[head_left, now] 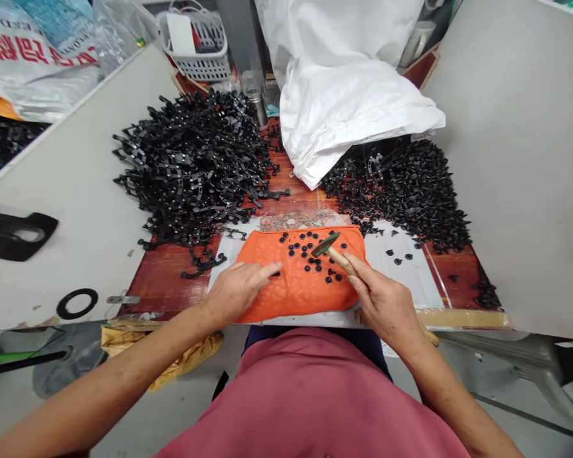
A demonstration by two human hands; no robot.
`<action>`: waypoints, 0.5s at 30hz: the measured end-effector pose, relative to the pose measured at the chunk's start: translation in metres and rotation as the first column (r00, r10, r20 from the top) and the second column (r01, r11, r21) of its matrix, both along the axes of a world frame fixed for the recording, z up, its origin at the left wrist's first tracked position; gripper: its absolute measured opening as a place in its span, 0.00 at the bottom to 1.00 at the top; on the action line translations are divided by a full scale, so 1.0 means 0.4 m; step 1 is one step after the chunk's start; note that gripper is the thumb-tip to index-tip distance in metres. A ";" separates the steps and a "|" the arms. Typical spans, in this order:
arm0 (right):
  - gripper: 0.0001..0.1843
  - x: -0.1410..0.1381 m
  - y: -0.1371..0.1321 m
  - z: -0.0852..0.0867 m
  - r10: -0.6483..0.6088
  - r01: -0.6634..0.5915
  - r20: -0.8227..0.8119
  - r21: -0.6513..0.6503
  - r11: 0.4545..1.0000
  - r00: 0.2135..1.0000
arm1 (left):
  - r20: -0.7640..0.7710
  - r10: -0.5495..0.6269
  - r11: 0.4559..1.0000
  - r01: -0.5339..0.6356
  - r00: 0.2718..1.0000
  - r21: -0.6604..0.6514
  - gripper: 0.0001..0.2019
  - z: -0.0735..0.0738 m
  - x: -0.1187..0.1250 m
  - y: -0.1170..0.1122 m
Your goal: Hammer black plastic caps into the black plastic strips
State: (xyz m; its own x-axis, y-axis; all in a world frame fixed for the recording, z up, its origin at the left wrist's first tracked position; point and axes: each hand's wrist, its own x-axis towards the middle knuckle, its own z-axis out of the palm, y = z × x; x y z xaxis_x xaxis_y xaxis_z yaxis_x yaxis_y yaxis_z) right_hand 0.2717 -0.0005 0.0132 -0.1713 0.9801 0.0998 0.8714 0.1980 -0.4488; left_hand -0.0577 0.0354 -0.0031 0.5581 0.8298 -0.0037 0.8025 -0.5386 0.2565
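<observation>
While your right hand [386, 296] is wrapped around the hammer [332, 252] at the orange cloth's [300, 298] two o'clock, your left hand [239, 286] is half-open at nine o'clock, its grip unclear; small black pieces [307, 268] lie toward one o'clock.

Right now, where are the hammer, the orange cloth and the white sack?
Hammer [337, 256], head view: wooden handle, close to the green head.
Orange cloth [297, 292], head view: bare patch near its middle.
White sack [353, 95], head view: middle of its visible side.
</observation>
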 end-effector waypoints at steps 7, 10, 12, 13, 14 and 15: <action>0.25 -0.008 -0.008 -0.009 0.012 -0.011 0.005 -0.067 0.998 1.000 | 0.339 0.328 0.930 -0.240 0.882 -0.277 0.21 0.023 0.059 0.057; 0.25 -0.013 -0.007 -0.011 0.022 -0.023 -0.015 -0.084 0.996 1.000 | 0.337 0.449 0.881 -0.346 0.827 -0.323 0.18 0.025 0.063 0.086; 0.25 -0.015 -0.004 -0.014 0.027 -0.029 -0.015 -0.074 0.997 1.000 | 0.343 0.505 0.858 -0.419 0.792 -0.296 0.16 0.020 0.061 0.108; 0.25 -0.016 -0.001 -0.015 0.030 -0.031 -0.015 -0.062 0.998 0.999 | 0.347 0.513 0.857 -0.445 0.785 -0.261 0.15 0.016 0.061 0.120; 0.25 -0.018 0.001 -0.017 0.034 -0.035 -0.015 -0.048 0.998 0.999 | 0.346 0.511 0.859 -0.463 0.787 -0.217 0.14 0.011 0.061 0.133; 0.25 -0.020 0.004 -0.019 0.038 -0.039 -0.017 -0.038 0.999 0.999 | 0.338 0.506 0.863 -0.475 0.794 -0.174 0.13 0.006 0.064 0.146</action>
State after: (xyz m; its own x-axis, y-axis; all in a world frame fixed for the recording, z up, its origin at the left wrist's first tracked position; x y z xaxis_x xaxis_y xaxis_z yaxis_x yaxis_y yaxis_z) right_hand 0.2638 0.0009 0.0055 -0.2077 0.9760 0.0656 0.8561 0.2138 -0.4705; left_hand -0.0322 0.0939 -0.0007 0.0500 0.9979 0.0411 0.7955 -0.0647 0.6025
